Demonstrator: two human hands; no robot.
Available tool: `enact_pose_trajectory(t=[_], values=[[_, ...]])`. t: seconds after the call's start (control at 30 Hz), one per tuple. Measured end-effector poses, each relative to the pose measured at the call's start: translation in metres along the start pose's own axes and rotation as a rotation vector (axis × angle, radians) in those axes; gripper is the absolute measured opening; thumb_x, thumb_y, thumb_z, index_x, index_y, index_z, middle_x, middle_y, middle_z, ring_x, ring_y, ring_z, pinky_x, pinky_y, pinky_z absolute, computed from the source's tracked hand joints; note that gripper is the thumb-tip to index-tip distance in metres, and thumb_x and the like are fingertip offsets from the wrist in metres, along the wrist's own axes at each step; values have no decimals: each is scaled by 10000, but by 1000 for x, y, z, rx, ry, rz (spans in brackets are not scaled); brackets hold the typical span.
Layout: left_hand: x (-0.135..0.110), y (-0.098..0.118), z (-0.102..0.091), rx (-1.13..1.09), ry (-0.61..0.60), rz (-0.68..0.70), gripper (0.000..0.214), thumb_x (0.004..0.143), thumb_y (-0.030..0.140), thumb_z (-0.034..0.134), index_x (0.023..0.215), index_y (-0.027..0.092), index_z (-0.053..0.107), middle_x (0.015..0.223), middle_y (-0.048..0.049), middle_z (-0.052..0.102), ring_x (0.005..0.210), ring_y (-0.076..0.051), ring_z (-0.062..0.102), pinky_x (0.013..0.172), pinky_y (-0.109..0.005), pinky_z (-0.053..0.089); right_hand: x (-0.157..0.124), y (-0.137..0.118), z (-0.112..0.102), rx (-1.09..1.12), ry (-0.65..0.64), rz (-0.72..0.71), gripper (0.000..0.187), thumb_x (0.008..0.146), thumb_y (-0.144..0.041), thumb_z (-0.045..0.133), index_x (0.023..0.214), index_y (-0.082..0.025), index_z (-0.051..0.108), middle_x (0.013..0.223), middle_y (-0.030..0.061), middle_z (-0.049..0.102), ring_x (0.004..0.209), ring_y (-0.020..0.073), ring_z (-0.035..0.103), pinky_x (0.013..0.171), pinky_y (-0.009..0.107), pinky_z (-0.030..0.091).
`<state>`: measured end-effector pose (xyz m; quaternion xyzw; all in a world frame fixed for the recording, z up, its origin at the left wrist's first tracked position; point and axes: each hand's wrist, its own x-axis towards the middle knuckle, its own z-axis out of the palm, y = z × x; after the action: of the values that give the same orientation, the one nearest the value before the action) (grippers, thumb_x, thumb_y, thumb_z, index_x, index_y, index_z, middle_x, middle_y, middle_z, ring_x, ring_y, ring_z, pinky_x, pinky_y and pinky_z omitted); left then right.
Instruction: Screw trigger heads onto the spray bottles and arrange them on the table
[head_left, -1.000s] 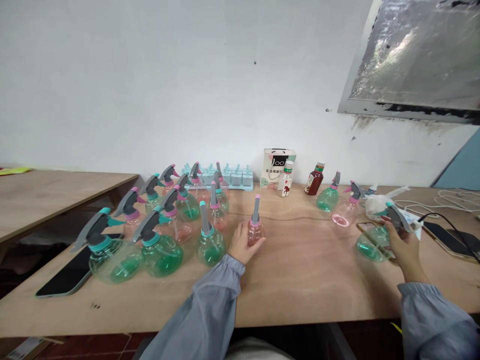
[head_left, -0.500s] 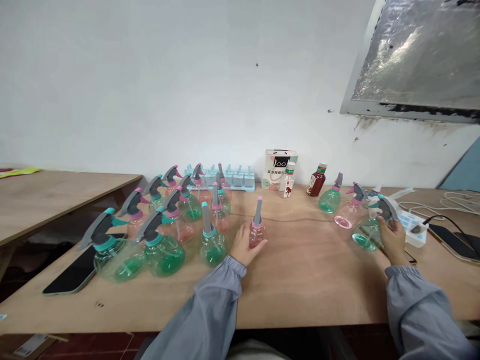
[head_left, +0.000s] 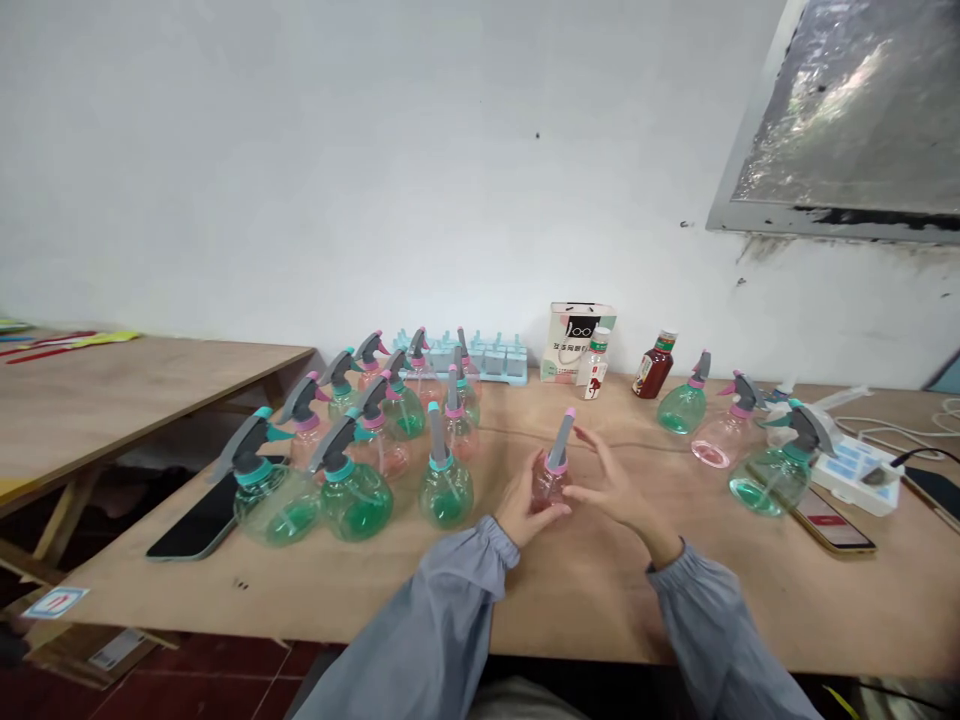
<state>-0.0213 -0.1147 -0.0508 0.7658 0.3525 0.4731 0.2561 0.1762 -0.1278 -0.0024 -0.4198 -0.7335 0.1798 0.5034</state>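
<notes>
- Head view, now: our left hand (head_left: 521, 505) grips a pink spray btl (head_left: 550, 487) from its left side, fingers curled behind, thumb across the front.
- Our right hand (head_left: 619, 490) is up on the opp. side, fingers spread & holding nothing; thumb tip is v. close to the btl, can't tell if touching.
- That btl is approx. upright nr the middle of the wooden table (head_left: 570, 610), grey trigger head w/ pink tip on top; base is partly hidden by our left thumb.
- To our left, a green spray btl (head_left: 448, 490) stands apart from our fingers, at the edge of a cluster of green & pink spray btls (head_left: 356, 505); a dark phone (head_left: 184, 530) lies beside & partly under them.
- Along the wall we see a pale blue tray (head_left: 504, 362), a printed paper bag (head_left: 562, 345), a white-labelled btl (head_left: 594, 370) & a dark red btl (head_left: 652, 368).
- At far R, three more spray btls (head_left: 716, 440) stand nr a white power strip (head_left: 855, 475) & a lit phone (head_left: 832, 525).
</notes>
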Motion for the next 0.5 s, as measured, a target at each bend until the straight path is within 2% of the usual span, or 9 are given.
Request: enact_pose_trajectory(t=[0.07,0.13,0.17,0.23,0.3,0.37,0.43,0.5], values=[[-3,4,2,-24,-48,23,922,783,350,792,1529,226,264,1477,-170,555,1354,-344,569,1143,-550,484,8,1,22,80,-2,65,866,712,-580,807,1436,-237,478,1478,156,546,1386,343,509,1151,548,409],[-13,9,1,17,1,51,847,838,377,735,1521,230,256,1506,-185,517,1376,-359,547,1141,-566,486,11,5,33,103,51,105,825,731,-565,790,1422,-228,492,1460,155,563,1373,340,520,1156,553,400],[-20,13,-1,80,82,72,791,865,380,702,1508,240,263,1533,-191,479,1400,-367,520,1140,-582,483,11,7,36,103,71,109,809,734,-561,785,1415,-229,500,1453,150,569,1364,337,528,1156,553,398],[-37,21,-9,244,329,159,697,893,367,658,1473,281,282,1597,-179,364,1467,-379,428,1139,-618,469,10,11,38,96,106,99,777,751,-548,769,1413,-241,502,1450,139,566,1342,329,540,1150,547,402],[-52,27,-24,381,607,286,673,879,348,666,1442,330,297,1614,-139,284,1511,-372,348,1141,-627,459,7,14,40,82,145,76,729,784,-513,736,1420,-252,493,1452,133,548,1329,319,539,1141,535,409],[-59,29,-45,443,818,318,698,865,325,680,1450,333,298,1597,-126,261,1526,-360,309,1176,-625,412,5,15,44,74,188,50,695,808,-454,704,1434,-259,477,1424,133,544,1314,309,535,1119,520,429],[-56,22,-68,461,907,211,755,862,349,694,1488,276,278,1595,-161,249,1538,-369,271,1223,-636,324,4,14,50,75,208,44,683,821,-402,678,1454,-265,458,1352,126,568,1269,296,551,1074,503,465],[-49,9,-84,444,865,87,850,840,427,726,1513,211,254,1573,-207,296,1523,-385,293,1227,-635,303,5,12,54,66,211,60,668,834,-389,662,1458,-268,458,1257,112,600,1179,281,587,1011,484,506]])
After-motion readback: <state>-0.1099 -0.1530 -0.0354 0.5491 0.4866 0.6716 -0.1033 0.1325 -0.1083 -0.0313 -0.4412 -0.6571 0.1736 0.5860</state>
